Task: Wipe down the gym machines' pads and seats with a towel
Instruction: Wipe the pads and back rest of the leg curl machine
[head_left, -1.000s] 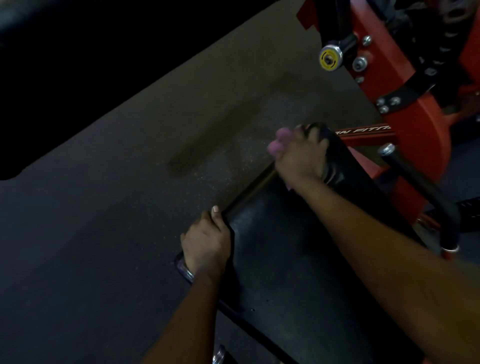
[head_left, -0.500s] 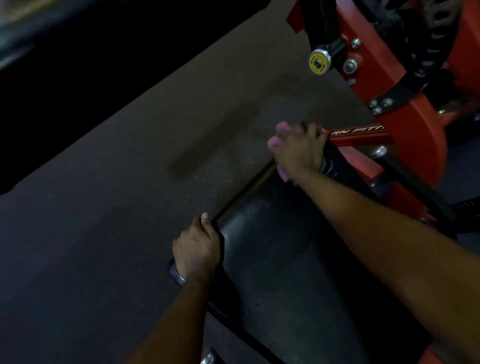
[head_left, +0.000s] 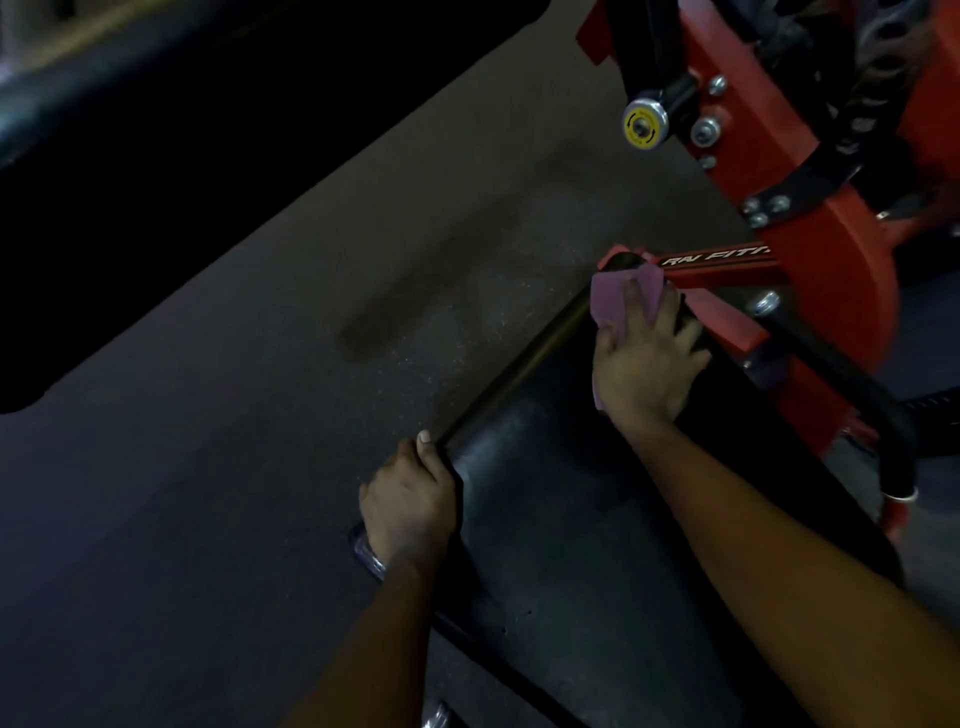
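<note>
A long black pad (head_left: 571, 519) of a red gym machine runs from the lower middle up toward the red frame. A pink towel (head_left: 618, 296) lies on the pad's far end. My right hand (head_left: 644, 374) presses flat on the towel with the fingers spread, and part of the cloth sticks out beyond the fingertips. My left hand (head_left: 410, 504) grips the pad's near left edge, thumb on top. A clear band sits at that wrist.
The red machine frame (head_left: 831, 270) with bolts and a yellow-capped knob (head_left: 645, 126) rises at the upper right. A black tube handle (head_left: 852, 384) curves along the pad's right side. Dark speckled rubber floor (head_left: 260, 467) spreads to the left. Another black pad (head_left: 156, 156) fills the upper left.
My right hand went from curled over the pad's far end to flat with spread fingers, and more of the pink towel now shows. My left hand kept its grip on the edge.
</note>
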